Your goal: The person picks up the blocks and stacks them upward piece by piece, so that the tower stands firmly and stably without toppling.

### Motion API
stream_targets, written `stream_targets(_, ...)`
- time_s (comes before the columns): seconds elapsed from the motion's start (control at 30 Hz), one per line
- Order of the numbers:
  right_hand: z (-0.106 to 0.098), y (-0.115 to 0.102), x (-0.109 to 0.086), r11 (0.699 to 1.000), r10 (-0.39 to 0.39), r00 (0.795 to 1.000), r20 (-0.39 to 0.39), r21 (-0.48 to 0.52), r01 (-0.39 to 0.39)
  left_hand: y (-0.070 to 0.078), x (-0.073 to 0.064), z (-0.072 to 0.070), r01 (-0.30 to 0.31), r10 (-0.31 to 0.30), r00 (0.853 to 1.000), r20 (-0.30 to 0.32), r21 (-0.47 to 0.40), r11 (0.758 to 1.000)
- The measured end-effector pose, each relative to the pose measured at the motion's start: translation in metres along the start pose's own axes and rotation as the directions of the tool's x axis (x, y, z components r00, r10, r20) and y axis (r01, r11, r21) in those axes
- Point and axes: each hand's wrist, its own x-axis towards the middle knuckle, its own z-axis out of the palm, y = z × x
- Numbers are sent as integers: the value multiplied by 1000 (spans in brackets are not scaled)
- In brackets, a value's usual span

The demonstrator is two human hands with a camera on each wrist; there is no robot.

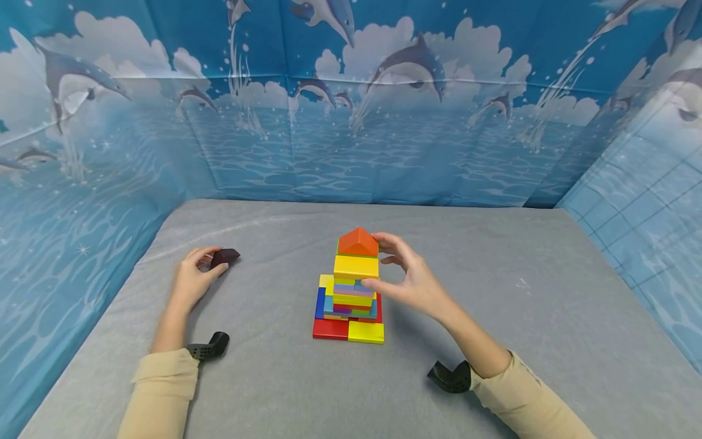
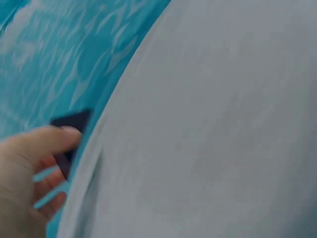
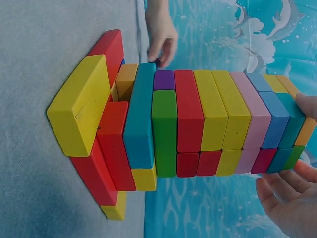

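Note:
My left hand [image 1: 192, 277] pinches a dark, almost black triangular block [image 1: 223, 258] between thumb and fingers, over the left part of the table. Blurred in the left wrist view, that block [image 2: 74, 121] shows its pointed corners. A tower of coloured wooden blocks [image 1: 353, 299] stands mid-table, topped by an orange triangular block [image 1: 359, 242]. My right hand [image 1: 408, 277] curls round the tower's upper right side, thumb at its front, index finger beside the orange triangle. In the right wrist view, the tower [image 3: 213, 114] lies sideways, with my fingers at its top end; exact finger contact is partly hidden.
The grey cloth-covered table [image 1: 263, 378] spreads around the tower. A blue dolphin-print curtain [image 1: 351, 146] hangs behind and along both sides. Black wrist mounts [image 1: 211, 347] sit at both sleeves. Red and yellow flat blocks [image 1: 366, 332] form the tower's wider base.

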Motion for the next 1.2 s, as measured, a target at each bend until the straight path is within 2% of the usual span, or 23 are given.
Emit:
stream_targets(0.1, 0, 0, 0, 1000, 2, 1000, -2, -4, -2, 23, 5, 5, -91, 91, 996, -19, -55, 994)
stream_targets(0.17, 0, -1, 0, 1000, 2, 1000, -2, -3, -2, 44, 7, 9, -163, 161, 986, -33, -86, 983)
stream_targets(0.3, 0, -2, 0, 1000, 2, 1000, -1, -1, -2, 92, 7, 13, -307, 304, 952, -45, -162, 938)
stream_targets(0.37, 0, -2, 0, 1000, 3, 1000, -2, -1, -3, 123, 3, 11, -389, 387, 921, -49, -207, 898)
stream_targets(0.5, 0, -2, 0, 1000, 9, 1000, -4, -5, -9, 160, -2, 16, -517, 531, 846, -47, -314, 796)
stream_targets(0.57, 0, -2, 1, 1000, 12, 1000, -4, -6, -12, 167, -3, 22, -560, 587, 809, -43, -363, 745)
stream_targets(0.63, 0, -2, 1, 1000, 13, 1000, -3, -6, -13, 175, -5, 26, -586, 629, 777, -28, -397, 707)
stream_targets(0.73, 0, -1, 2, 1000, 8, 1000, -2, -4, -8, 189, -10, 30, -611, 677, 736, 10, -424, 669)
stream_targets(0.83, 0, -1, 2, 1000, 1, 1000, -1, -2, -1, 200, -14, 35, -622, 704, 708, 53, -425, 658)
stream_targets(1.03, 0, -1, 1, 1000, -15, 1000, 0, 1, 15, 211, -16, 44, -666, 738, 669, 90, -367, 649)
stream_targets(1.2, 0, -1, 0, 1000, -27, 1000, -1, -5, 27, 214, -15, 49, -725, 779, 620, 94, -309, 615)
